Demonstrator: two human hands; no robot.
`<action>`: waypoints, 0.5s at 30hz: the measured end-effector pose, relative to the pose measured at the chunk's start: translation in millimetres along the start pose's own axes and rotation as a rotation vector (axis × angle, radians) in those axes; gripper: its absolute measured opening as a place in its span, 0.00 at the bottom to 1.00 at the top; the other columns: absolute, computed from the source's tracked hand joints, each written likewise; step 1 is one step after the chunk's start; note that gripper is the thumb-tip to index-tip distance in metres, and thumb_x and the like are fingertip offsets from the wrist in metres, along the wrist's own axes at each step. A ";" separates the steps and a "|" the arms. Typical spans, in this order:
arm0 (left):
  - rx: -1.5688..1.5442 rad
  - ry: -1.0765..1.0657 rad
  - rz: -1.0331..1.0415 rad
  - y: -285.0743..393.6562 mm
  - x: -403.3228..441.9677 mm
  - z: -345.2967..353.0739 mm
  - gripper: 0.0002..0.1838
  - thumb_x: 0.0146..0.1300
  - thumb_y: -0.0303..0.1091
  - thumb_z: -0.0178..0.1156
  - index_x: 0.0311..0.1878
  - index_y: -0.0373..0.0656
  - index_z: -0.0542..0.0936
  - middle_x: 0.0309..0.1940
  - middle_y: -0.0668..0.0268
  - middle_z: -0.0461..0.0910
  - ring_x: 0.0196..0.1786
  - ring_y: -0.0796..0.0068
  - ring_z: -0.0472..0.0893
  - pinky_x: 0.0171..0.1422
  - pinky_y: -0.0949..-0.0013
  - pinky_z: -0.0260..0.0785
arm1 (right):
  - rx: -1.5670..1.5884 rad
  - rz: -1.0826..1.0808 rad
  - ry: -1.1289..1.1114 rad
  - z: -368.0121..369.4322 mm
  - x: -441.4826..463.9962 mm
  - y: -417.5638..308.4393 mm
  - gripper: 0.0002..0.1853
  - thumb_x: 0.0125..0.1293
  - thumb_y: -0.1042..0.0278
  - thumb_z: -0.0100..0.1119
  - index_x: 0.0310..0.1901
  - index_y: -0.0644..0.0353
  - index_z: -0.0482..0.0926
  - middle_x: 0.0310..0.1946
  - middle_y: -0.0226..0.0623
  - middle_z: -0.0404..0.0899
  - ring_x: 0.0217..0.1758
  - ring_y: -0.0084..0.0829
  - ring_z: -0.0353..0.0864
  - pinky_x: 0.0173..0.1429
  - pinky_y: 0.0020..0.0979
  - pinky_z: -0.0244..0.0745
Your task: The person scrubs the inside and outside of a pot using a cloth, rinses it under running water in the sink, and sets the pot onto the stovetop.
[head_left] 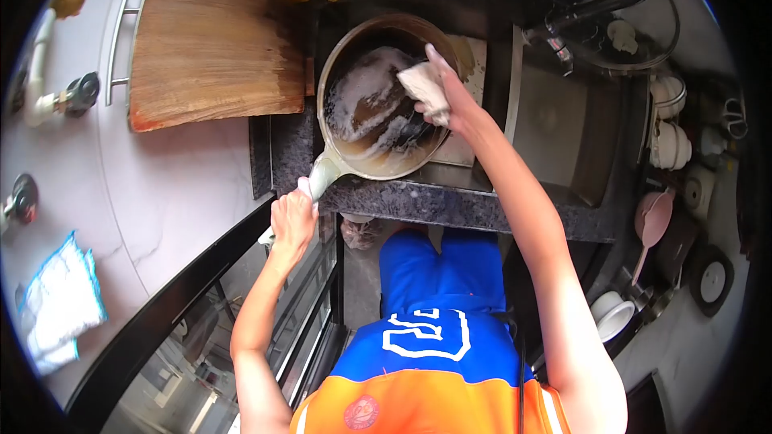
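A large round pan (376,167) with white suds and brownish wet patches inside sits at the counter's edge, left of the sink. Its pale handle (325,174) points down and left toward me. My left hand (293,223) is wrapped around the end of that handle. Over the right part of the pan, my right hand (460,98) grips a white cloth or sponge (424,92); its exact kind is unclear. The thumb lies on top, and the cloth hides part of the pan's inside. Whether it touches the pan bottom I cannot tell.
Right of the pan lies a metal sink basin (551,124) with a black faucet (599,12) behind it. A wooden cutting board (217,48) stands to the left. White bowls (671,145) and a pink ladle-like utensil (653,214) are at far right. The dark counter edge (426,199) runs before me.
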State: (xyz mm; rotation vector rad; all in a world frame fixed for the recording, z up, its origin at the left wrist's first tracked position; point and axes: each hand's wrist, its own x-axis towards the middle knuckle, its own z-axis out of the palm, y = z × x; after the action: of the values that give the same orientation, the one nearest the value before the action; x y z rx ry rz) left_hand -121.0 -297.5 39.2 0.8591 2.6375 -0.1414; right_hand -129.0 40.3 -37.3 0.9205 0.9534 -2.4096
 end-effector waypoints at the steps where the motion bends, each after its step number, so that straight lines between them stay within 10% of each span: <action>1: 0.076 -0.017 0.015 0.7 -3.9 0.3 0.20 0.49 0.30 0.66 0.44 0.36 0.71 0.23 0.55 0.79 0.30 0.51 0.81 0.33 0.53 0.71 | -0.028 0.013 -0.032 11.1 1.2 -12.3 0.36 0.61 0.24 0.45 0.40 0.57 0.75 0.23 0.28 0.74 0.14 0.20 0.70 0.11 0.22 0.64; 6: 0.169 0.048 0.028 16.8 -7.0 -8.1 0.16 0.51 0.29 0.61 0.43 0.38 0.71 0.24 0.58 0.78 0.30 0.57 0.82 0.33 0.58 0.72 | -0.122 0.124 -0.027 38.5 -4.0 -59.4 0.32 0.59 0.26 0.51 0.37 0.53 0.77 0.25 0.29 0.79 0.14 0.23 0.71 0.12 0.24 0.63; 9: 0.380 0.200 0.154 31.9 -5.4 -22.0 0.07 0.53 0.28 0.58 0.35 0.46 0.72 0.23 0.70 0.75 0.29 0.74 0.82 0.33 0.72 0.72 | -0.087 0.186 -0.039 32.4 1.7 -75.5 0.21 0.59 0.40 0.57 0.35 0.52 0.76 0.23 0.29 0.79 0.15 0.25 0.72 0.14 0.25 0.61; 15: 0.371 0.148 0.099 51.8 -8.0 -30.4 0.07 0.52 0.28 0.59 0.35 0.47 0.72 0.23 0.69 0.76 0.29 0.74 0.83 0.33 0.70 0.72 | -0.079 0.243 0.006 13.9 2.3 -89.5 0.10 0.53 0.61 0.54 0.30 0.59 0.72 0.17 0.37 0.74 0.14 0.27 0.72 0.15 0.27 0.64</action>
State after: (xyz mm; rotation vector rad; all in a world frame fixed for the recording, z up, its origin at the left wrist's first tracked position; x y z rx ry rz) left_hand -94.0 -253.8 71.3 1.1552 2.7423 -0.5768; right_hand -186.5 92.2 9.6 0.9556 0.8768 -2.1524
